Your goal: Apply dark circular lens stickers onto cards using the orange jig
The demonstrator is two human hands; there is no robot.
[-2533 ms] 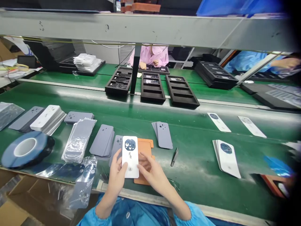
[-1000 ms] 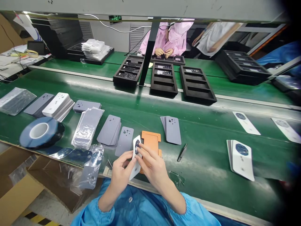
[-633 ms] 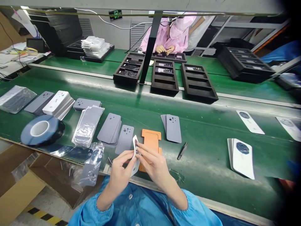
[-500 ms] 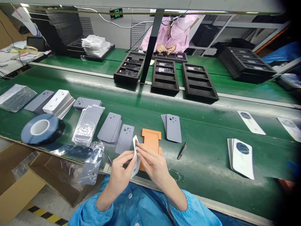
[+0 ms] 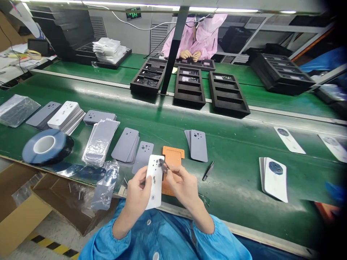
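Observation:
My left hand (image 5: 138,193) grips a white phone back cover (image 5: 154,181) by its left edge, face up, above the near edge of the green belt. My right hand (image 5: 182,183) pinches a dark round film (image 5: 163,165) that is peeling off the cover's camera area at the top. An orange jig plate (image 5: 172,160) lies on the belt just behind my hands. A single grey cover (image 5: 143,156) lies left of the jig.
A grey cover stack (image 5: 198,145) and black tweezers (image 5: 208,171) lie right of the jig. White covers (image 5: 274,173) lie further right. More stacks (image 5: 66,116), bagged covers (image 5: 101,141) and a blue tape roll (image 5: 46,146) lie at left. Black trays (image 5: 227,94) stand beyond; a person in pink (image 5: 202,39) works opposite.
The white cover has turned from edge-on to face up. The dark round film has come off its camera area and now hangs from my right fingers.

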